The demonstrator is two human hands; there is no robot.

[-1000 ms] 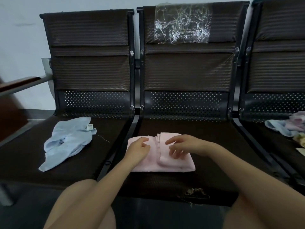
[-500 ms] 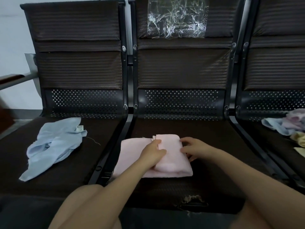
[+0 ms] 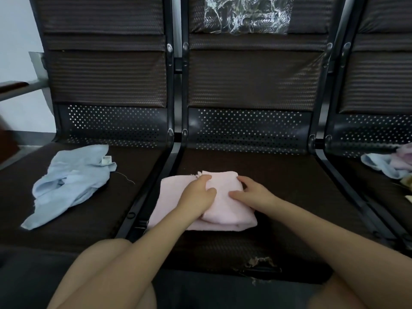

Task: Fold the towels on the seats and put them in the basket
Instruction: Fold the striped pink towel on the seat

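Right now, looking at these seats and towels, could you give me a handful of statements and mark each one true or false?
1. Both hands are on the folded pale pink towel on the middle dark woven seat. True: the left hand and the right hand rest on it.
2. The crumpled light blue towel is neatly folded. False: it lies rumpled and unfolded on the left seat.
3. A crinkled clear plastic bag hangs on the middle seat's backrest. True.
4. The basket stands beside the pink towel. False: no basket shows in this view.
5. The right-hand seat carries no towels. False: a small heap of towels, blue and pink among them, lies at its far right edge.
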